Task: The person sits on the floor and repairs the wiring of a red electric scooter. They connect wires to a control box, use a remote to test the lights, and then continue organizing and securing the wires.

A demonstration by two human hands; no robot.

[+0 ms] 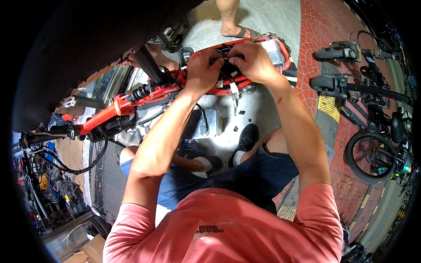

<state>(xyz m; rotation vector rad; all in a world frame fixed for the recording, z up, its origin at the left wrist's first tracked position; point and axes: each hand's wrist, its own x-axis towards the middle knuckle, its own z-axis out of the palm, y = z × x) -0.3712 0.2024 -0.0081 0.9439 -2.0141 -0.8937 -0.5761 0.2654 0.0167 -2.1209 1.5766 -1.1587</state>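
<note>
My left hand (206,68) and my right hand (250,61) meet inside the open red frame (105,121) of what looks like a scooter, their fingertips pinched close together over small dark parts I cannot make out. Red and black wires and white connectors (233,87) lie around them. A silver ribbed box (270,51) sits at the frame's right end, just beyond my right hand. Below the frame, a silver metal case (212,123) with a black plugged cable rests on the floor.
Another person's sandalled foot (232,30) is behind the frame. Bikes and scooters (368,155) stand on red paving at right. A dark padded shape (66,44) fills the upper left, tools and parts (44,188) the lower left. Small black pieces (237,128) lie between my feet.
</note>
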